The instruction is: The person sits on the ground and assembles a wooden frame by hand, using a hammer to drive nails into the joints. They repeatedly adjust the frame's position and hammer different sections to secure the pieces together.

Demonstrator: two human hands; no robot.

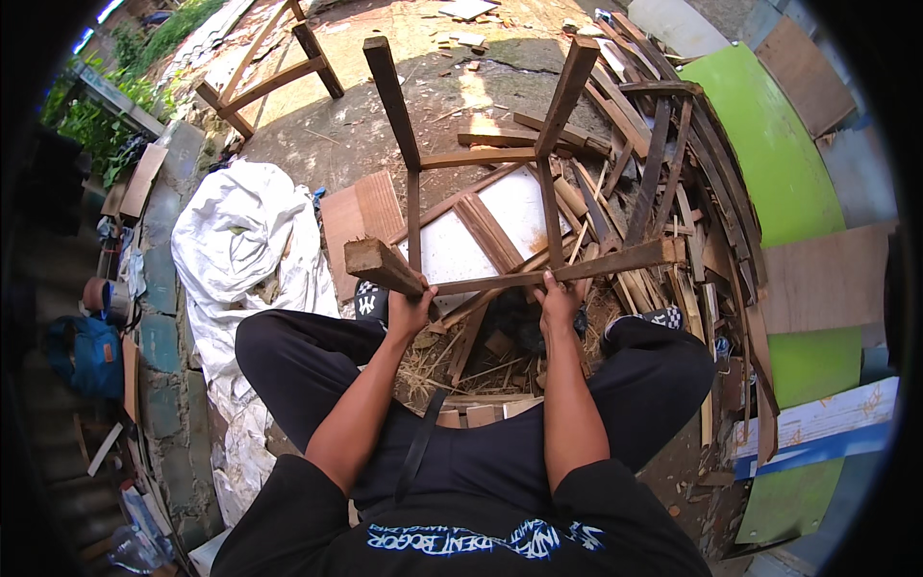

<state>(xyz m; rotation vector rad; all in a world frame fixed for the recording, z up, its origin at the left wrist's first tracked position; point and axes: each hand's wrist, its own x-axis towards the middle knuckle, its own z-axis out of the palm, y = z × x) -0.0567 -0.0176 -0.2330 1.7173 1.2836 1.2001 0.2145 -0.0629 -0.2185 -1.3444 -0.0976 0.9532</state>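
Between my knees is a wooden frame of four legs joined by rails (478,159), like a stool or small table frame without a top. My left hand (411,313) is closed round its near left corner, where a thick leg slants up to the left. My right hand (560,300) grips the near right corner, by the leg that runs out to the right. The fingertips of both hands are partly hidden behind the wood. Beneath the frame lies a white panel (437,245) with wooden strips across it.
A crumpled white sack (245,226) lies left, beside a brown board (361,216). Scrap timber (663,163) is heaped at right, before green panels (769,144). Another wooden frame (274,85) stands at far left. A blue bag (87,356) is at the left edge.
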